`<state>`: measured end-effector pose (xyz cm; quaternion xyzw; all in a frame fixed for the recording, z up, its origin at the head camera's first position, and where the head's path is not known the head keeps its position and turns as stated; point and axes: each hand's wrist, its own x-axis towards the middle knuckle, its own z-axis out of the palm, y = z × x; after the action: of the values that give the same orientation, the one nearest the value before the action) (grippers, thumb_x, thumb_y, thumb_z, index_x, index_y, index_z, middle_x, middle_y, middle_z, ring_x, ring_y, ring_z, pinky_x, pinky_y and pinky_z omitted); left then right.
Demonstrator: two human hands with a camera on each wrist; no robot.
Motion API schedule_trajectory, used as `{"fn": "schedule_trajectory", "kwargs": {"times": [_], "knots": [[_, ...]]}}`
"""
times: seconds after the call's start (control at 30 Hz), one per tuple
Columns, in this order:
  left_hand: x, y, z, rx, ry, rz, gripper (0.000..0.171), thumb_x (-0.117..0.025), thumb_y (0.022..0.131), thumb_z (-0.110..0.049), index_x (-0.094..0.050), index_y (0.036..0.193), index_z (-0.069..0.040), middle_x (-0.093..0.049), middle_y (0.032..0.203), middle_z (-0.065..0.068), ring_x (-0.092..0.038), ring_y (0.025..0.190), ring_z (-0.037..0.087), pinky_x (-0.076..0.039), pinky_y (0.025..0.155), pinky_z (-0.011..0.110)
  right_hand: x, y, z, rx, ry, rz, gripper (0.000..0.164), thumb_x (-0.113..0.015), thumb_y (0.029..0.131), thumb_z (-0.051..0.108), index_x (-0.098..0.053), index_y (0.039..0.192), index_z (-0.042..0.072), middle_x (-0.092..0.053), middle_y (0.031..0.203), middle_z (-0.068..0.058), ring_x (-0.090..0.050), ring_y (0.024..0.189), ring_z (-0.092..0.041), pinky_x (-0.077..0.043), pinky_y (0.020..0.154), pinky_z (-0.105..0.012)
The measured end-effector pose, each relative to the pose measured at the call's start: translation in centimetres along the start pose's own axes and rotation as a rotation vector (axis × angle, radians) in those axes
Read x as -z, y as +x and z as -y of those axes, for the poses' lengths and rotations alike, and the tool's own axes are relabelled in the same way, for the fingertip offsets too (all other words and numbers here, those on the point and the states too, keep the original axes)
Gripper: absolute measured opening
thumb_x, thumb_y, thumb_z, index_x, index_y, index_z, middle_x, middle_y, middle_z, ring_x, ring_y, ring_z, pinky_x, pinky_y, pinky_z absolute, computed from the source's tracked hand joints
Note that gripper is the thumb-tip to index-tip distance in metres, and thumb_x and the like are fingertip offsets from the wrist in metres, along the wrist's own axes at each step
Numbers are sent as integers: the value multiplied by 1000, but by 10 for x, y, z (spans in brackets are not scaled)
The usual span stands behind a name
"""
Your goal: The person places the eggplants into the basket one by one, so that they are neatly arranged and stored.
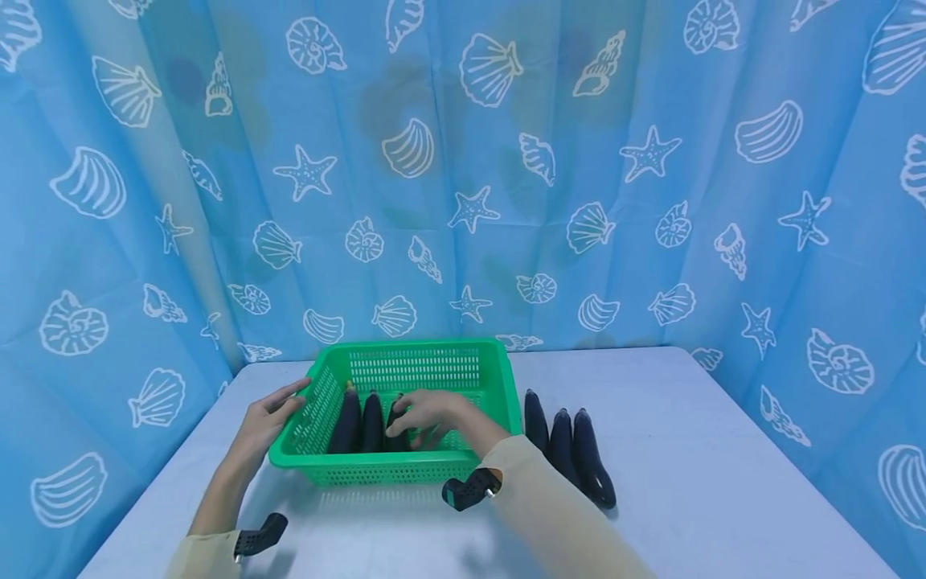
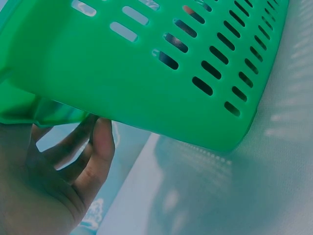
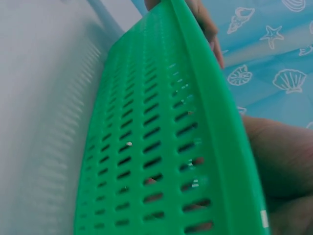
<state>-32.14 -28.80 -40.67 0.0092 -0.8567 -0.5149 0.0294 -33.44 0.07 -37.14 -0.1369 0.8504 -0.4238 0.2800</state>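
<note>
1. Hands both work at the basket (image 1: pixel 383 471): the left hand (image 1: pixel 264 422) pinches its left rim between thumb and fingers, while the right hand (image 1: pixel 432 414) is inside, fingers curled over the third eggplant (image 1: pixel 396 444); how firmly they hold it I cannot tell
2. That eggplant lies beneath the right hand, just left of its palm, long axis running front to back; the right hand is clearly the nearer one, and the left is well apart across the basket
3. Two more eggplants, a left one (image 1: pixel 347 424) and a middle one (image 1: pixel 372 424), lie to its left in the basket, pointing roughly the same way
4. Outside, three eggplants (image 1: pixel 563 442) lie on the desk (image 1: pixel 723 450) right of the basket, near the right forearm, their near ends slanting rightward
5. Fingers and the front wall hide much of the third eggplant; the right sleeve (image 1: pixel 553 503) covers part of the outside group, and in the right wrist view the basket wall blocks the right fingertips
</note>
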Motion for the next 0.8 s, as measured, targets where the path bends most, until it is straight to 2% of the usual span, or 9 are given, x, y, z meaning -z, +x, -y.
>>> {"fn": "schedule_trajectory", "kwargs": {"times": [0.13, 0.37, 0.53, 0.63, 0.8], "knots": [[-1, 1, 1, 12, 3, 1, 56, -46, 102, -45, -39, 152, -19, -31, 160, 17, -26, 148, 40, -25, 118, 60, 8, -4, -2, 4, 3, 41, 63, -69, 92, 28, -44, 147, 12, -59, 126, -13, -68, 91, -34, -59, 77, -44], [0, 1, -1, -2, -1, 1, 56, -46, 102, -44, -39, 152, -19, -31, 160, 17, -27, 147, 40, -26, 118, 60, 25, -18, 0, 36, -14, 130, 63, -67, 93, 28, -42, 148, 11, -55, 135, -22, -66, 106, -39, -58, 86, -50], [0, 1, -3, 4, 6, -4, 56, -47, 102, -44, -39, 152, -18, -30, 160, 18, -27, 147, 41, -27, 117, 60, 37, -26, 2, 62, -97, 177, 60, -65, 95, 29, -43, 148, 12, -58, 133, -18, -65, 112, -39, -57, 88, -51], [0, 1, -3, 14, 12, -1, 57, -46, 102, -45, -38, 152, -19, -29, 161, 16, -25, 148, 40, -25, 118, 60, 41, -29, 0, 101, -155, 175, 57, -65, 95, 30, -45, 146, 14, -61, 130, -14, -67, 109, -35, -59, 85, -47], [0, 1, -2, 18, 17, 4, 58, -46, 102, -47, -37, 152, -20, -28, 161, 15, -24, 149, 40, -25, 118, 60, 46, -34, -5, 213, -210, 94, 50, -64, 96, 30, -51, 142, 15, -64, 125, -14, -69, 102, -35, -60, 81, -48]]}}
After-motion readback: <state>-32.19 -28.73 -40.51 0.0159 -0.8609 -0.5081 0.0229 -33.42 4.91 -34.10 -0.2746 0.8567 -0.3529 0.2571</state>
